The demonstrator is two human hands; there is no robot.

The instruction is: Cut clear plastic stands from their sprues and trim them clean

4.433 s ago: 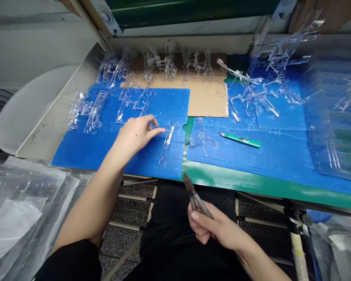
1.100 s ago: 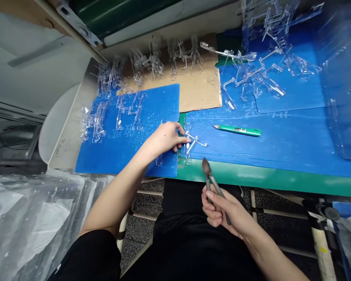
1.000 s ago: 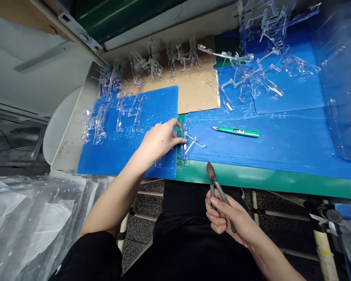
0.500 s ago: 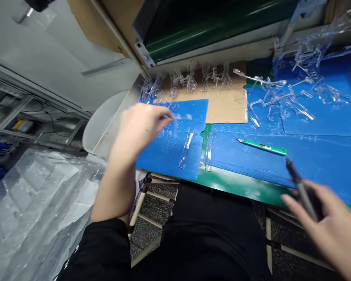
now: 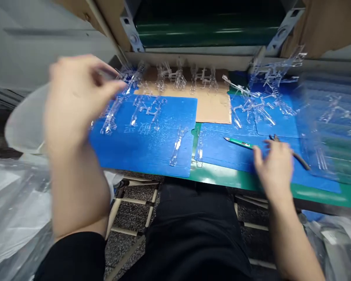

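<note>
My left hand (image 5: 78, 93) is raised over the left end of the table, thumb and forefinger pinched together. Whatever lies between its blurred fingertips cannot be made out; clear plastic parts (image 5: 111, 117) lie just beside and below them. My right hand (image 5: 276, 166) is down at the blue sheet, fingers over a pair of dark-handled pliers (image 5: 301, 160). The jaws show past the fingertips and one handle sticks out to the right. Left of the thumb lies a green craft knife (image 5: 240, 143), blade pointing left. Two long clear plastic pieces (image 5: 177, 150) lie near the front edge.
Blue sheets (image 5: 152, 156) and a cardboard piece (image 5: 213, 111) cover the green table (image 5: 216, 175). Branched clear plastic parts (image 5: 256, 107) are heaped at the back right. A clear tray (image 5: 333, 128) stands far right. Behind is a dark green roller (image 5: 210, 35).
My left hand has moved left across the blue sheet, away from the middle. My right hand has brought the pliers from in front of the table down onto the sheet. The view has turned right.
</note>
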